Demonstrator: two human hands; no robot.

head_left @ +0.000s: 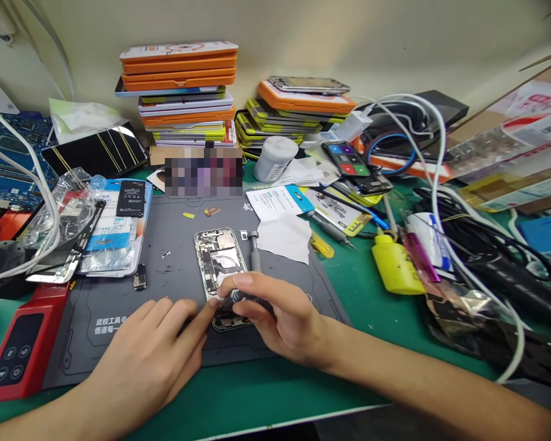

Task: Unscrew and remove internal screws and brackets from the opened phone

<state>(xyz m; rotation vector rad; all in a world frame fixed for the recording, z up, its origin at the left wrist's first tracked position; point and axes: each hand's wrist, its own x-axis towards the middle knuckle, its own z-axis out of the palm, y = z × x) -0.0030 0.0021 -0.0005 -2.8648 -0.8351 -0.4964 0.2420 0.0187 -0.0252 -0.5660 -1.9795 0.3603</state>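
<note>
An opened smartphone [227, 257] lies on the grey work mat [119, 245], its inner parts exposed. My left hand [158, 346] is at its lower left edge, fingers curled and the index fingertip on the frame; what the closed fingers hold, if anything, is hidden. Over the lower part of the phone, my right hand [284, 312] is closed between thumb and index finger on a dark tool [239, 296] whose kind I cannot make out. The fingertips of both hands nearly meet. A grey screwdriver [254, 248] lies just beyond the phone, beside a small SIM tray [243, 234].
Left of the phone lie a small camera module [140, 277], a black battery [131, 198] and a red device [25, 343]. Stacked orange boxes [179, 70] stand behind. To the right are white paper [284, 237], a yellow bottle [397, 264] and tangled white cables [436, 184].
</note>
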